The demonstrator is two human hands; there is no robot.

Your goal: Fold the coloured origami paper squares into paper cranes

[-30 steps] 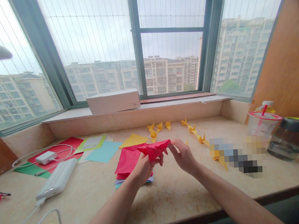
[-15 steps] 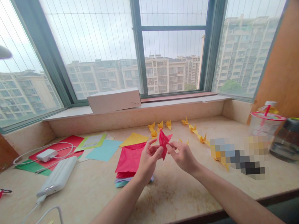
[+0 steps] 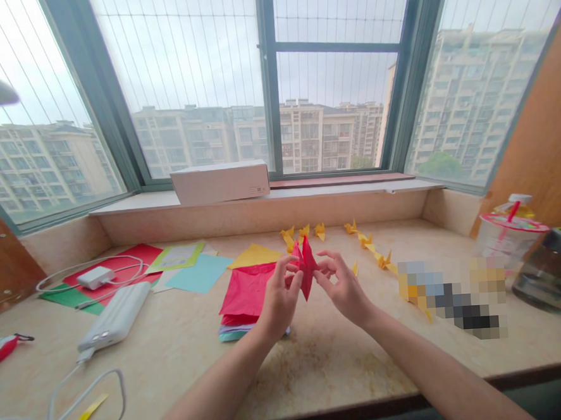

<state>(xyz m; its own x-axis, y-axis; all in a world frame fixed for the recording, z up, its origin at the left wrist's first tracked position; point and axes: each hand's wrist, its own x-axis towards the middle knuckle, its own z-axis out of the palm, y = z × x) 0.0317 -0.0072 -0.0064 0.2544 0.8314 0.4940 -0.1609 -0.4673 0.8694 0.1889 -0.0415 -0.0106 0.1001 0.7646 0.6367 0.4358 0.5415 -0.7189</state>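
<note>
A partly folded red paper piece [image 3: 305,268] stands upright between my two hands, above the marble counter [image 3: 184,349]. My left hand [image 3: 279,299] pinches its left side with thumb and fingertips. My right hand [image 3: 345,288] pinches its right side, the other fingers slightly spread. Just behind and left of the hands lies a stack of coloured paper sheets [image 3: 243,298] with a red sheet on top. Several small yellow folded paper figures [image 3: 305,234] sit in a row near the back of the counter.
A white power bank [image 3: 116,315] with cables and a white charger [image 3: 94,277] lie at the left on red and green sheets. A white box [image 3: 220,182] rests on the window sill. A lidded plastic cup [image 3: 508,237] and a glass jar [image 3: 550,269] stand at right.
The red paper was held flat and wide a second ago. It now stands upright and narrow between both hands. The view has shifted slightly.
</note>
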